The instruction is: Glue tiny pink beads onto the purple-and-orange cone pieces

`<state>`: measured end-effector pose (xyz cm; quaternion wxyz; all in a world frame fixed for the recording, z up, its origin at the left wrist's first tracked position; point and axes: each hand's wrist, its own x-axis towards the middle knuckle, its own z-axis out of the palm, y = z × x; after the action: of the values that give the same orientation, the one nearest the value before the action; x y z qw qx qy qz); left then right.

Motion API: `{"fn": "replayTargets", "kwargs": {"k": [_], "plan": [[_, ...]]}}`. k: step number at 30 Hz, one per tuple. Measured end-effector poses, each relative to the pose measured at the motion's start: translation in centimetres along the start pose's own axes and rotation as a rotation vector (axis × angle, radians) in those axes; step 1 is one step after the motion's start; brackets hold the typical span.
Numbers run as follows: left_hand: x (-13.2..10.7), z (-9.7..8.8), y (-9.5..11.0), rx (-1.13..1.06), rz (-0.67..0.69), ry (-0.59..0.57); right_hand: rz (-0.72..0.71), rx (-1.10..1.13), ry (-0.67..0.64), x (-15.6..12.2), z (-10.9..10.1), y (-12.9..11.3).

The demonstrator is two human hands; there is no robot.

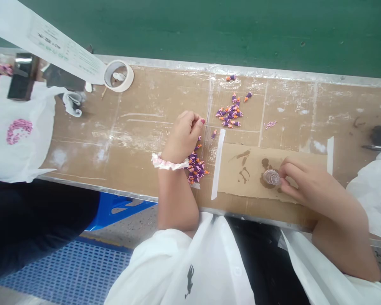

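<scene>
My left hand (184, 134), with a ruffled white band at the wrist, is closed in a pinch over the table. A small dark pink spot (202, 121) shows at its fingertips; whether it is a held piece or a nail I cannot tell. Under and beside that wrist lies a pile of small purple and orange figures (196, 168). My right hand (301, 180) has its thumb and fingers closed on the edge of a small clear plastic cup (271, 177), which rests on a brown cardboard sheet (241, 186) with dark wet stains around it.
A second group of purple figures (231, 112) lies farther back, with tiny pink and white bits (270, 124) to its right. White tape strips (219, 165) edge the cardboard. At left are a tape roll (119, 76), a phone (23, 76) and white cloth (19, 156) bearing pink pieces.
</scene>
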<state>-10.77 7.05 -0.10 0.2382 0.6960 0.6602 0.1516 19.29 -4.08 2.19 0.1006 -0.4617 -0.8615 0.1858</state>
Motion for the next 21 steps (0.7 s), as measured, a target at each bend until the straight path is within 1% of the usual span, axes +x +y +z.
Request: {"fn": "replayTargets", "kwargs": {"k": [2, 4, 6, 8, 12, 13, 15, 17, 21], "plan": [[0.0, 0.0, 0.1, -0.085, 0.037, 0.053, 0.004, -0.009, -0.010, -0.1, 0.2, 0.1], [0.1, 0.2, 0.0, -0.071, 0.035, 0.132, 0.012, -0.023, -0.012, -0.1, 0.2, 0.2], [0.1, 0.4, -0.1, -0.024, 0.037, 0.162, 0.010, -0.041, -0.005, 0.0, 0.2, 0.2], [-0.1, 0.7, 0.1, 0.019, 0.071, 0.117, -0.016, -0.059, 0.009, 0.1, 0.1, 0.2], [-1.1, 1.6, 1.9, 0.084, 0.255, -0.114, -0.056, -0.089, 0.049, 0.5, -0.1, 0.0], [-1.4, 1.9, 2.5, 0.105, 0.298, -0.150, -0.058, -0.094, 0.056, 0.6, -0.1, 0.0], [-1.8, 2.7, 3.5, 0.172, 0.343, -0.161, -0.061, -0.099, 0.063, 0.6, 0.0, 0.0], [-1.8, 3.4, 4.0, 0.251, 0.350, -0.153, -0.056, -0.100, 0.070, 0.6, 0.0, 0.0], [-1.4, 4.2, 4.0, 0.334, 0.337, -0.168, -0.052, -0.090, 0.080, 0.5, 0.1, 0.1]]}}
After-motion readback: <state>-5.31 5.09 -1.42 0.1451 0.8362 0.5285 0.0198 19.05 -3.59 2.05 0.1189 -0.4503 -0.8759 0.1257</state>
